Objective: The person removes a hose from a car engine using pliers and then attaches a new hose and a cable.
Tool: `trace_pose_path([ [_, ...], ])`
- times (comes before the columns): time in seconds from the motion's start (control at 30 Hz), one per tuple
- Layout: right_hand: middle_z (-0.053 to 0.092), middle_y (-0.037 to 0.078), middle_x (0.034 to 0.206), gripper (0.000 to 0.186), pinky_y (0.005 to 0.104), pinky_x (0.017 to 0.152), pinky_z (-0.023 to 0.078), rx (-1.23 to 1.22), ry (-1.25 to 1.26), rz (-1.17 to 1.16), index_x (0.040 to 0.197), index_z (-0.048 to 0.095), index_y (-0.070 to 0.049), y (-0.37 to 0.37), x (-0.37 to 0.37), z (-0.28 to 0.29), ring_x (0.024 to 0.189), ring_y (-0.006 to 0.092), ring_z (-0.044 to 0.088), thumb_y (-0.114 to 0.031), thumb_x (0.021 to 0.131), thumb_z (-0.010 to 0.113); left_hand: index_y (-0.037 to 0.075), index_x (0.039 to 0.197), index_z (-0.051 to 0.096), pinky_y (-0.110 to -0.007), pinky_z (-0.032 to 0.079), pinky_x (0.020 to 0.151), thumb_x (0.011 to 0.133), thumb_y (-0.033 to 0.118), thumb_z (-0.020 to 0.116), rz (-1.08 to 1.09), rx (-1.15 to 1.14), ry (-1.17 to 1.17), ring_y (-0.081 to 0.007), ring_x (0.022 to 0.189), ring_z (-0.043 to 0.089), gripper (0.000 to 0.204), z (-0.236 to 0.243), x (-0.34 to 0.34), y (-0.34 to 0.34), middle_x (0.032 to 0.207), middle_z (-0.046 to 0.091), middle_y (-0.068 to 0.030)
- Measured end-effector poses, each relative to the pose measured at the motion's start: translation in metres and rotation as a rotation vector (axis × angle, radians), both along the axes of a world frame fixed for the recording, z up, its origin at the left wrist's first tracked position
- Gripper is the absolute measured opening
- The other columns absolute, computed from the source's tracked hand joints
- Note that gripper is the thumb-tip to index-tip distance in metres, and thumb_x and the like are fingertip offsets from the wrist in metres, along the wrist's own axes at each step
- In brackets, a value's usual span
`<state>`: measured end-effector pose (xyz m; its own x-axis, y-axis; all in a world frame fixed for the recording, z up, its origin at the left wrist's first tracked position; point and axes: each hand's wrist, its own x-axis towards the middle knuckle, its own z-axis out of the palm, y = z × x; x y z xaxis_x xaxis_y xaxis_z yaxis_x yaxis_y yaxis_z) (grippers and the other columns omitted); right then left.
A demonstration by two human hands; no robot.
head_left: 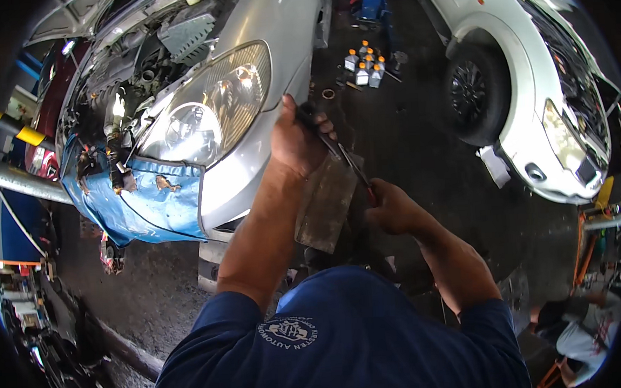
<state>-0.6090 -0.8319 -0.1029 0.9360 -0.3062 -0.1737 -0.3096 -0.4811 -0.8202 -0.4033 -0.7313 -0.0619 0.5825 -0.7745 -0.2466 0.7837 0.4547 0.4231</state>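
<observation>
Red-handled tool (371, 192) gripped by R hand (393, 209), handle mostly hidden; L hand (296, 140) clutches dark obj. (309, 115), unclear.

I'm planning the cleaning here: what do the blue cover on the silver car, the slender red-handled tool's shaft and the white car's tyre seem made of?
Blue cover: perhaps vinyl or coated fabric; smooth sheen, soft folds.
Tool shaft: likely bare metal, given its grey glint, though small here.
Tyre: apparently rubber, matte black, with little shine.

We are seeing white lettering (314, 337) curving around a round white emblem (288, 329) on our dark blue shirt (395, 337); the grey shirt's (581, 338) reddish print (603, 329) is staying too blurred for reading.
</observation>
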Motion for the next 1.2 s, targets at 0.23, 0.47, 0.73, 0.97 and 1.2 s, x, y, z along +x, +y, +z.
trace_pose_path([
  [0.23, 0.065, 0.025, 0.081, 0.027, 0.0477, 0.074, 0.051, -0.134, 0.116, 0.044, 0.096, 0.058, 0.000, -0.069, 0.020, -0.002, 0.083, 0.0438, 0.065, -0.016, 0.076, 0.064, 0.017, 0.091, 0.044, -0.035, 0.036, 0.061, 0.098, 0.055, 0.050, 0.358, 0.360, -0.034, -0.0184, 0.062, 0.041, 0.039, 0.011, -0.015, -0.076, 0.072, 0.042, -0.0007],
  [0.47, 0.053, 0.009, 0.066, 0.019, 0.0371, 0.059, 0.045, 0.088, 0.036, 0.097, 0.085, 0.051, -0.003, -0.127, 0.008, -0.006, 0.062, 0.0221, 0.056, -0.008, 0.071, 0.064, 0.020, 0.076, 0.039, -0.030, 0.030, 0.054, 0.093, 0.070, 0.044, 0.182, 0.323, -0.063, -0.0100, 0.053, 0.028, 0.053, 0.015, -0.013, -0.132, 0.062, 0.029, 0.0064],
  [0.73, 0.047, -0.002, 0.068, 0.019, 0.0283, 0.050, 0.038, 0.671, 0.094, 0.360, 0.083, 0.051, -0.008, -0.139, 0.030, -0.023, 0.055, 0.0096, 0.046, -0.006, 0.070, 0.065, 0.020, 0.076, 0.051, -0.028, 0.033, 0.054, 0.091, 0.069, 0.049, -0.128, -0.362, -0.123, -0.0084, 0.049, 0.030, 0.051, -0.027, 0.025, -0.119, 0.061, 0.031, 0.0085],
  [0.97, 0.048, -0.002, 0.068, 0.019, 0.0277, 0.050, 0.039, 0.772, 0.189, 0.376, 0.088, 0.054, -0.006, -0.117, 0.052, -0.035, 0.055, 0.0106, 0.048, -0.009, 0.074, 0.066, 0.017, 0.088, 0.055, -0.030, 0.036, 0.055, 0.095, 0.058, 0.053, 0.044, -0.162, 0.043, -0.0118, 0.055, 0.037, 0.042, -0.029, 0.031, -0.084, 0.067, 0.040, 0.0038],
  [1.2, 0.061, 0.014, 0.077, 0.029, 0.0407, 0.069, 0.049, -0.223, -0.074, 0.403, 0.098, 0.055, 0.002, -0.127, 0.090, 0.007, 0.076, 0.0270, 0.065, -0.012, 0.074, 0.065, 0.016, 0.090, 0.049, -0.034, 0.038, 0.061, 0.098, 0.047, 0.054, 0.652, 0.360, -0.194, -0.0191, 0.065, 0.045, 0.033, 0.012, 0.012, -0.075, 0.070, 0.046, -0.0021],
])
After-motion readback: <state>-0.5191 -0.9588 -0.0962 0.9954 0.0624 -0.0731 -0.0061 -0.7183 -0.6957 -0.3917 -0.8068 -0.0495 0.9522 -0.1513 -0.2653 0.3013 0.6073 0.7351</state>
